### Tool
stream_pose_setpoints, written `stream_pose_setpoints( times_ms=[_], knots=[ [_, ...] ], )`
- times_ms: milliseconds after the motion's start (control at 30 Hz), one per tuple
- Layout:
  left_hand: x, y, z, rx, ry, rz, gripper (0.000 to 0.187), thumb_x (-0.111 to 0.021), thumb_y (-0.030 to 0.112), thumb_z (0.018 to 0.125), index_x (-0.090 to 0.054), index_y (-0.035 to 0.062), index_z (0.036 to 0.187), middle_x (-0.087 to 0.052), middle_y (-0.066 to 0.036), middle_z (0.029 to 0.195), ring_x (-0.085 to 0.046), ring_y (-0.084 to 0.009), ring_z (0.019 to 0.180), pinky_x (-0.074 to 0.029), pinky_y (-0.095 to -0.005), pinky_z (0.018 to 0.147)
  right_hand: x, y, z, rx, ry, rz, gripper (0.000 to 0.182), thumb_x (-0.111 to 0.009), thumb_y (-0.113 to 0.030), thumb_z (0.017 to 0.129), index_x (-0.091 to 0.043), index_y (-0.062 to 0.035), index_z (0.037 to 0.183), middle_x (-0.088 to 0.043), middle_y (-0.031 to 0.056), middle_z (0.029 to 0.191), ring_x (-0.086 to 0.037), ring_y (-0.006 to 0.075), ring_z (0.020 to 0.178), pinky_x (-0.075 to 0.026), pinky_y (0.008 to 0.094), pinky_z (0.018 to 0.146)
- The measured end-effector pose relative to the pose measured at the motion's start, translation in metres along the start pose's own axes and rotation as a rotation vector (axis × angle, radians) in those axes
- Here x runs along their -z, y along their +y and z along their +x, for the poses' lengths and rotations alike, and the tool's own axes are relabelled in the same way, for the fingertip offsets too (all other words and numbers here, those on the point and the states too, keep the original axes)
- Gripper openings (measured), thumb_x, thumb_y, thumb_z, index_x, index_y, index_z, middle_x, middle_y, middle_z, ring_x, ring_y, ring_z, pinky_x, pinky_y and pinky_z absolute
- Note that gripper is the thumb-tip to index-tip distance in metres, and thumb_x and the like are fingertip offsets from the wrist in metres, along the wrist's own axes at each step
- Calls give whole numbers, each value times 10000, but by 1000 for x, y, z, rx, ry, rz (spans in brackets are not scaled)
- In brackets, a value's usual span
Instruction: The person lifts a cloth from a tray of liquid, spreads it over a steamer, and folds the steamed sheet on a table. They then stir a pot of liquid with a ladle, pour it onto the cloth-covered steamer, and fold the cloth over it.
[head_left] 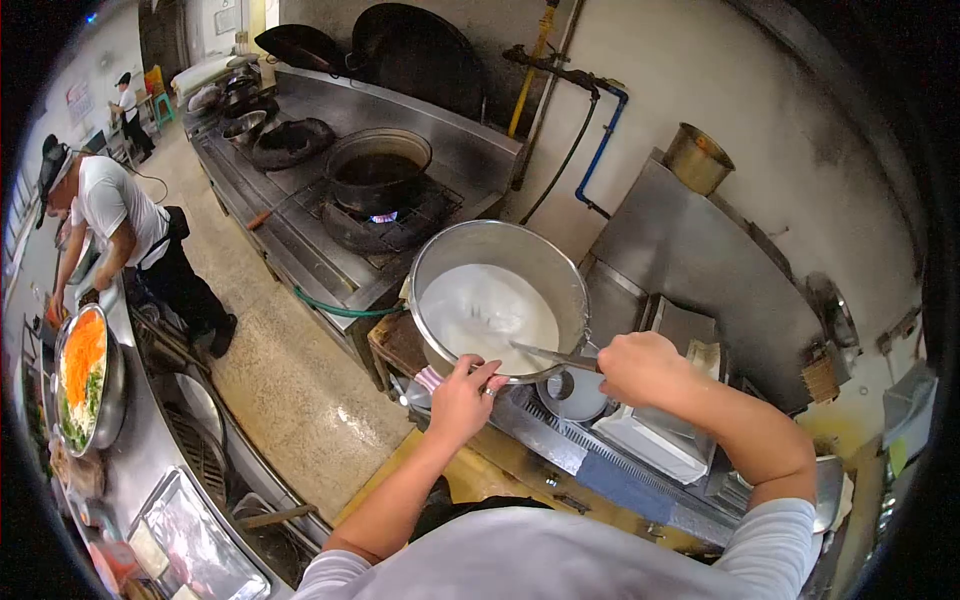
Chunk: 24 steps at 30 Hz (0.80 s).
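Observation:
A large steel pot (575, 262) of white liquid (487, 300) is in front of me. My left hand (463, 402), with a ring on one finger, is closed on its near rim. Beside those fingers a bit of pink-and-white striped cloth (430, 378) shows at the pot's side. My right hand (643, 370) is wrapped round the handle of a long metal utensil (555, 356), which slants left over the rim into the liquid. The utensil's far end is hidden under the white surface, where ripples show.
A dark pot (375, 185) sits over a lit burner on the steel range (300, 232). At left a co-worker (120, 215) bends over a counter, near a bowl of chopped vegetables (85, 365). A brass-coloured pot (697, 160) stands on a ledge at right.

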<state>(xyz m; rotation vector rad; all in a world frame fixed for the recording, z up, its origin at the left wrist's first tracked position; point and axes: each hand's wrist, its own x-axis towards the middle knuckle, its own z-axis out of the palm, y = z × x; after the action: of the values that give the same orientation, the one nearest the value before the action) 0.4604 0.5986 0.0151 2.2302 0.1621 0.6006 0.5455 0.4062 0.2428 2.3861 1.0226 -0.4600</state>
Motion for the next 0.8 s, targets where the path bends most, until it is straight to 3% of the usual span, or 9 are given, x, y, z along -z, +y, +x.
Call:
stream_pose_setpoints(
  times_ms=[33, 133, 233, 333, 467, 567, 667, 800],
  knots=[
    [0, 2, 1, 9, -1, -7, 285, -719, 345, 930, -759, 159, 1142, -656, -94, 1152, -707, -332, 895, -572, -446, 740, -2, 3, -2, 4, -9, 10, 348, -715, -366, 905, -769, -22, 897, -746, 192, 872, -739, 374, 876, -600, 465, 754],
    [1, 9, -3, 35, 5, -13, 266, -741, 293, 918, -761, 142, 1136, -653, -106, 1148, -703, -332, 886, -562, -440, 740, 1, 2, -4, 71, -18, 8, 326, -714, -350, 909, -759, -33, 970, -747, 195, 888, -737, 371, 883, -595, 478, 770],
    [-2, 13, -3, 35, 30, 21, 262, -736, 293, 921, -758, 139, 1131, -650, -101, 1155, -702, -340, 891, -562, -448, 745, -14, -7, 5, 157, 72, 158, 266, -699, -256, 899, -733, -40, 1051, -735, 204, 923, -740, 374, 869, -598, 478, 773],
    [-6, 14, -4, 61, 41, 70, 265, -719, 320, 933, -755, 145, 1129, -649, -93, 1173, -699, -347, 922, -567, -460, 761, -64, -18, 23, 227, 309, 67, 262, -669, -165, 875, -705, -40, 1103, -709, 222, 973, -746, 372, 848, -610, 469, 740],
    [-10, 20, -8, 104, 43, 82, 247, -718, 296, 936, -761, 140, 1123, -654, -97, 1168, -697, -344, 934, -559, -445, 792, -107, -20, 45, 158, 540, -19, 203, -630, -107, 853, -735, 3, 988, -704, 197, 912, -757, 291, 755, -612, 376, 596],
    [-11, 23, -8, 118, 42, 83, 232, -716, 271, 938, -764, 132, 1117, -657, -103, 1169, -694, -340, 954, -553, -430, 820, -136, 7, 65, 112, 597, -70, 280, -623, -121, 866, -715, 13, 1094, -716, 175, 919, -754, 276, 740, -612, 368, 606],
    [-16, 26, -7, 143, 56, 88, 226, -717, 257, 937, -766, 124, 1113, -658, -104, 1170, -689, -336, 976, -550, -426, 840, -141, 39, 76, 13, 535, -89, 344, -617, -141, 884, -684, 17, 1183, -724, 162, 926, -751, 273, 737, -616, 380, 635],
    [-25, 21, -8, 136, 77, 125, 216, -721, 248, 933, -770, 117, 1097, -659, -100, 1171, -686, -329, 995, -549, -424, 848, -102, 81, 68, 129, 288, -43, 223, -622, -157, 879, -778, -57, 1004, -765, 166, 968, -768, 295, 868, -618, 415, 724]
  ],
)
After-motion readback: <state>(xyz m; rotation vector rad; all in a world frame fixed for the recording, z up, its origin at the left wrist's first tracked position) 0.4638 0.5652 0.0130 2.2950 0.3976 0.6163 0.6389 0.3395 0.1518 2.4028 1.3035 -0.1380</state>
